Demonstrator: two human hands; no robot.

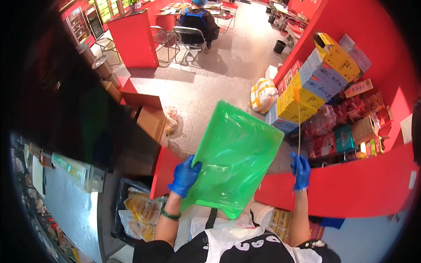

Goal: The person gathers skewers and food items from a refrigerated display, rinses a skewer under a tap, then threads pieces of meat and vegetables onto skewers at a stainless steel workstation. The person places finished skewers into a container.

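My left hand point(186, 176), in a blue disposable glove, grips the left edge of a green plastic tray point(235, 154). The tray is held tilted in front of my body, and creased clear film seems to cover its surface. In my right hand point(301, 171), gloved the same way, is a long thin stick point(299, 131) pointing away from me. An orange-yellow piece point(297, 95) shows at its far end; I cannot tell what it is. The right hand is apart from the tray, above a red counter panel point(342, 187).
Stacked cartons point(299, 98) line the red wall at right, with a taped white bundle point(263, 95) beside them. At left stand a metal-topped counter point(70, 194) and a black bin point(121, 227) with waste. A seated person point(197, 24) and folding chairs point(190, 37) are farther off.
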